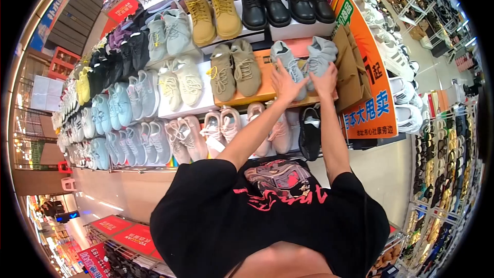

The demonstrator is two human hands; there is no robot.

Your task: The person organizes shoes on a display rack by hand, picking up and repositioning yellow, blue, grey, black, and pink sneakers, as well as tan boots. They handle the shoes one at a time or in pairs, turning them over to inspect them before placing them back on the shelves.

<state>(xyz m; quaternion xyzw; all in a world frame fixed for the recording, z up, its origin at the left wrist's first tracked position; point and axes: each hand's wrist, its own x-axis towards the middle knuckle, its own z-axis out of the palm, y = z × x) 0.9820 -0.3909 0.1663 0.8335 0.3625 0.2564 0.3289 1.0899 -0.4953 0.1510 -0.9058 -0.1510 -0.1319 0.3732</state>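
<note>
Two grey-blue knit sneakers stand at the right end of the shoe display, on an orange box (263, 72). My left hand (287, 83) lies along the left sneaker (288, 61), its fingers wrapped round the heel part. The right sneaker (320, 54) is between the thumb and fingers of my right hand (323, 78). Just left of them stands a pair of brown sneakers (235, 69). Below my right forearm, a black shoe (310, 134) points toward me.
Tan boots (213, 13) and black boots (278, 2) stand on boxes behind. Brown cardboard (352, 67) and an orange sign (373, 87) border the display at right. Pink sneakers (185, 139) line the front edge. More shoe racks (442, 164) stand at far right.
</note>
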